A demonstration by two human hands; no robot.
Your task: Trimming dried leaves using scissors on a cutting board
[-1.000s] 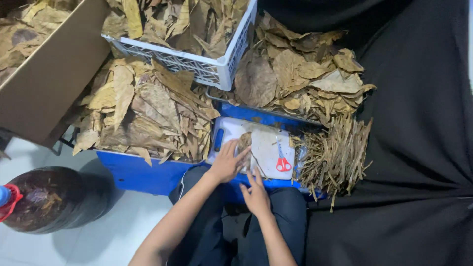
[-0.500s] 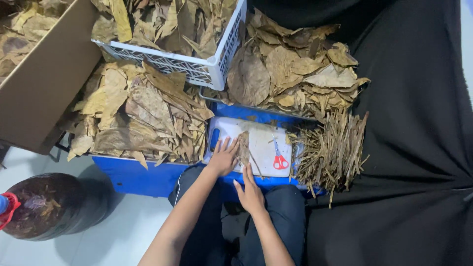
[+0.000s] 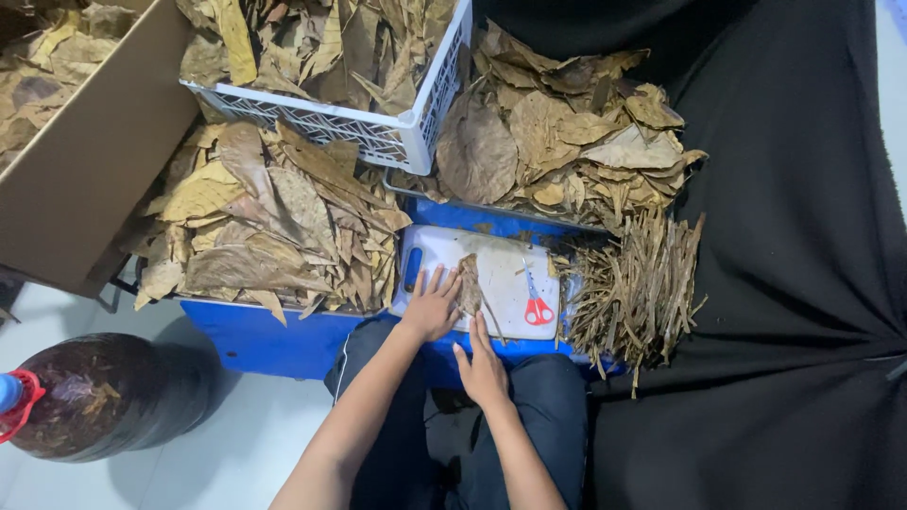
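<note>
— Brown and brittle, that dried leaf (image 3: 470, 283) lies lengthwise near the middle of the white cutting board (image 3: 501, 260), which sits on the blue table (image 3: 255, 335) at its front edge. What are the hands doing with it?

— Left hand (image 3: 433, 304) lies flat, fingers spread, on the board's near-left part, its fingertips against the leaf's left side. Right hand (image 3: 483, 366) is open too, at the board's front edge, fingertips reaching the leaf's lower end. Neither grips anything.

— How should the person press it well?

— Probably with flat palms and light, even pressure, smoothing outward from the midrib so the leaf does not crack.

— And the red-handled scissors (image 3: 536, 304)?

— Lying untouched on the board's right part, just beside the leaf. A stem pile (image 3: 638, 283) covers the table's right end; loose leaves (image 3: 265, 227) heap at its left, below a white crate (image 3: 378, 137).
</note>
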